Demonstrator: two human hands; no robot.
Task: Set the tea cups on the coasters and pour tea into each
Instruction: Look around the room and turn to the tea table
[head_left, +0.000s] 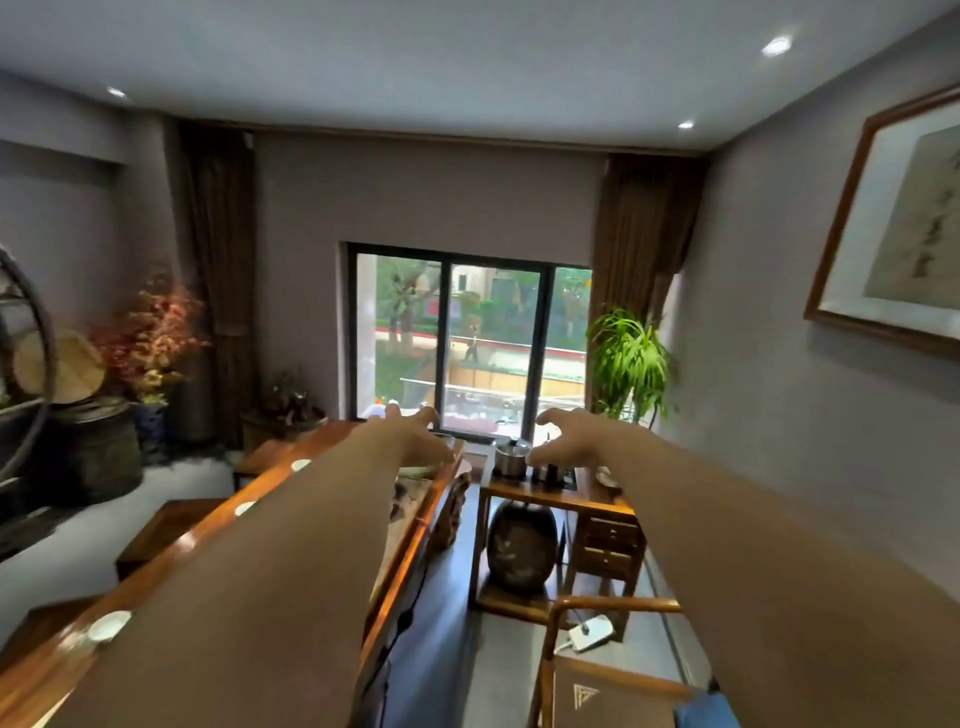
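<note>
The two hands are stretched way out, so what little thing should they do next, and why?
Probably bring them down toward the long wooden table. Both the left hand and right hand are open, empty and up in the air, while small white tea cups sit along that table on the left. Whether coasters lie under them is too blurred to tell.

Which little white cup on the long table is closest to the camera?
The white cup at the bottom left, near the long wooden table's near end. The other two cups sit farther along the same edge, toward the window.
</note>
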